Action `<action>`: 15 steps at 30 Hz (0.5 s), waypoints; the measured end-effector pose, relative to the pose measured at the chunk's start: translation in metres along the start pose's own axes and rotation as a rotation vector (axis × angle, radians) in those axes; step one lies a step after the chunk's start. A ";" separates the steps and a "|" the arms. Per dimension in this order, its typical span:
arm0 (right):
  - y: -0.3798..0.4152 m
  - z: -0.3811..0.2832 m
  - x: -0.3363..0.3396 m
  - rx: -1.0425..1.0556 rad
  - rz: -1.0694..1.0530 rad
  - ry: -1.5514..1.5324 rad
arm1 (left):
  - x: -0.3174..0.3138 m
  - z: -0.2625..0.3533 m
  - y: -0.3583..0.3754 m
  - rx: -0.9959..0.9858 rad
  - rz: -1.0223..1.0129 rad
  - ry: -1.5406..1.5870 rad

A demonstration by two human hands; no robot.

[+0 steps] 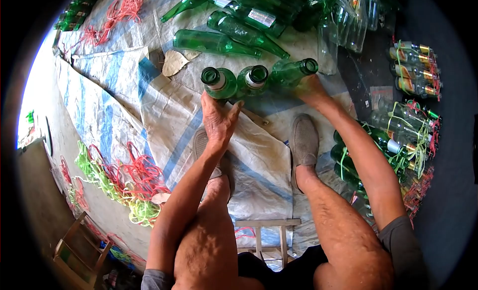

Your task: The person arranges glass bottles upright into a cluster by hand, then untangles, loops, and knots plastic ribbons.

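Nearest the wearer's body, the left hand (219,121) is resting at the near side of the left bottle (225,87), its thumb standing wide of the fingers; the fingertips are hiding behind the glass, so whether they are gripping cannot be told. Farther out, the right hand (310,90) appears to be holding the right bottle (286,74), which is leaning with its mouth to the right; its fingers are wrapping out of sight beneath the neck. Between these two the middle bottle (250,87) is standing upright on the woven sheet (256,185), with no hand visibly on it. Handling this well probably means supporting the tilted bottle low on its body, righting it gently and pressing evenly from both sides, since folds in the sheet may be making the footing uneven. The three bases are mostly lying out of view. Off to the right, the tied bundles (416,71) are fading into shadow, the right forearm partly covering the lower ones. Farthest away, loose green bottles (211,43) are overlapping too closely to count, the upper edge cutting off their heap.
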State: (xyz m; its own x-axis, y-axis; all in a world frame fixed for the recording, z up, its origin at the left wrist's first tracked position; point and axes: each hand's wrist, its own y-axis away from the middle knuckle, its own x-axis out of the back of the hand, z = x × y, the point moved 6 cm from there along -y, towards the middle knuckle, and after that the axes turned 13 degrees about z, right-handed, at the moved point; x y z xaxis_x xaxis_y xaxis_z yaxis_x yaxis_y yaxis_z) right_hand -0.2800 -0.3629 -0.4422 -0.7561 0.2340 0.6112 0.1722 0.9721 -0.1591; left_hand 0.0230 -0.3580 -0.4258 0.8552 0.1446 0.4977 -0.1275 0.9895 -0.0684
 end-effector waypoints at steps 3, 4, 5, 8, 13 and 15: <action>-0.016 0.003 0.013 0.105 0.097 0.101 | 0.002 -0.001 0.004 0.071 -0.022 0.032; -0.022 -0.002 0.017 0.122 0.128 0.109 | 0.004 -0.001 0.005 0.102 -0.029 0.036; -0.030 -0.003 0.018 0.161 0.160 0.150 | 0.005 0.001 0.006 0.096 -0.028 0.033; -0.047 0.005 0.000 -0.032 0.114 0.085 | 0.008 -0.001 0.008 0.083 -0.028 0.006; -0.065 0.030 -0.022 -0.366 -0.092 -0.060 | 0.009 -0.001 0.006 0.072 -0.038 -0.051; -0.071 0.031 -0.023 -0.276 -0.107 -0.041 | 0.008 -0.001 0.006 0.080 -0.032 -0.017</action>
State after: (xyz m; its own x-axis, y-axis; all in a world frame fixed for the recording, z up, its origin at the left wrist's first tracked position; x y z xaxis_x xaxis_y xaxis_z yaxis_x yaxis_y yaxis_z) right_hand -0.2942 -0.4383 -0.4691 -0.8031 0.1347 0.5805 0.2513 0.9598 0.1248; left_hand 0.0298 -0.3506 -0.4233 0.8509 0.1122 0.5132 -0.1405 0.9899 0.0166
